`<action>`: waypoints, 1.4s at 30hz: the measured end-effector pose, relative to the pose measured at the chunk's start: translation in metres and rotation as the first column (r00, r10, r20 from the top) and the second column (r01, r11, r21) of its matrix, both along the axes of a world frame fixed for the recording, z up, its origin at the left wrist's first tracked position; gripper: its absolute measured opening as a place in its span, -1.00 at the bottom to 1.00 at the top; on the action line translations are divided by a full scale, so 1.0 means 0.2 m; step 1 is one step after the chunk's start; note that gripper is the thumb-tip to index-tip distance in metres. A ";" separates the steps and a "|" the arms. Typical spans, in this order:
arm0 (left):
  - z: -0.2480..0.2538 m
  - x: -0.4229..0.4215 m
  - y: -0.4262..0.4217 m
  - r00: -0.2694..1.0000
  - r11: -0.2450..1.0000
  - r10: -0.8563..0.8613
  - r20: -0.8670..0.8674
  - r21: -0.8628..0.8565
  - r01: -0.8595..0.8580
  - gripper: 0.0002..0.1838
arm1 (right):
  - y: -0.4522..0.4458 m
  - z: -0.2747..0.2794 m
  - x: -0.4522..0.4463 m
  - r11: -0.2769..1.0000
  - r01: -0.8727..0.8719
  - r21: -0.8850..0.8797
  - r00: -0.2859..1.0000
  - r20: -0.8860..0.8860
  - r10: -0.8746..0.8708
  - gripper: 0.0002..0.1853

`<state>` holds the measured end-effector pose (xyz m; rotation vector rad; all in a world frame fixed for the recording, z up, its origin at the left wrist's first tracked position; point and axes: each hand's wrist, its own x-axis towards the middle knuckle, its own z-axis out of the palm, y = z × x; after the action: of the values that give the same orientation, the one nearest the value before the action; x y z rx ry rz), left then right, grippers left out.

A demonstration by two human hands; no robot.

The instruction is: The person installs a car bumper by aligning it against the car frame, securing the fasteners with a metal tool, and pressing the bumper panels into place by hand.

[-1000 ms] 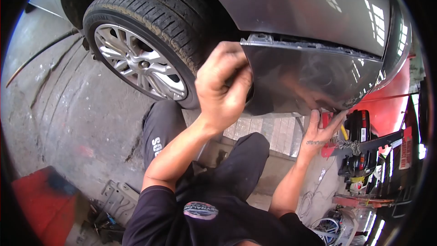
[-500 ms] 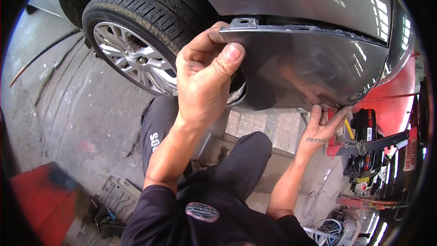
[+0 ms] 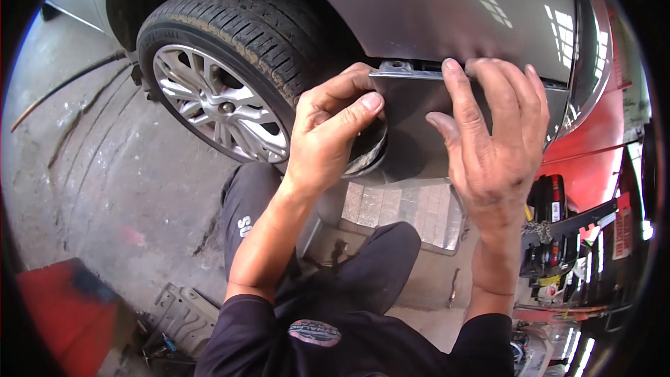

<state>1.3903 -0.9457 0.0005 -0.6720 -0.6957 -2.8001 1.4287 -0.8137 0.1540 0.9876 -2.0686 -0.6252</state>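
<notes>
A dark grey bumper panel [image 3: 419, 122] hangs below the car body [image 3: 419, 7], with a narrow gap along its top edge. My left hand [image 3: 328, 129] pinches the panel's front corner beside the wheel arch, thumb on the outer face and fingers behind. My right hand [image 3: 495, 126] rests at the panel's top edge, its fingers spread and the fingertips near the gap. A small bracket tab with a hole [image 3: 396, 66] shows at the panel's upper corner, between the two hands.
The wheel [image 3: 220, 108] stands left of the panel. A red object [image 3: 66, 314] and a metal plate [image 3: 181, 318] lie on the floor at lower left. A hose [image 3: 66, 87] runs along the floor. Red and black equipment [image 3: 555, 223] is at the right.
My right hand has moved from the panel's lower edge up to its top edge. My left hand still grips the corner, which now sits slightly lower and further right in view.
</notes>
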 end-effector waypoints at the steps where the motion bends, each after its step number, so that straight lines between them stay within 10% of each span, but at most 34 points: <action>1: 0.00 0.00 0.00 0.999 0.999 -0.032 -0.006 0.033 0.032 -0.79 | -0.01 0.02 0.00 1.000 0.008 0.019 1.000 0.028 -0.009 -0.46; 11: -0.08 -0.10 0.16 0.952 0.956 0.290 -0.096 -0.005 -0.292 -0.78 | -0.08 0.10 -0.09 0.994 -0.105 -0.012 0.972 0.211 0.105 -0.64; 19: -0.05 -0.17 0.16 0.632 0.603 0.712 -0.307 -0.195 -0.774 -0.72 | -0.15 0.06 -0.06 0.998 0.019 0.067 0.978 0.204 -0.033 -0.65; 35: -0.12 -0.25 0.20 0.258 0.223 0.838 -0.482 -0.129 -0.966 -0.62 | -0.20 0.09 -0.04 0.989 0.140 0.039 0.929 0.341 -0.145 -0.67; 42: -0.11 -0.23 0.23 0.353 0.324 0.857 -0.377 -0.140 -0.936 -0.53 | -0.17 0.07 -0.03 0.987 0.137 0.082 0.926 0.343 -0.157 -0.67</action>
<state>1.3447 -0.8988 -0.0205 -0.4138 -1.0775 -1.4974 1.4226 -0.8471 0.1674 1.0417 -2.4682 -0.6232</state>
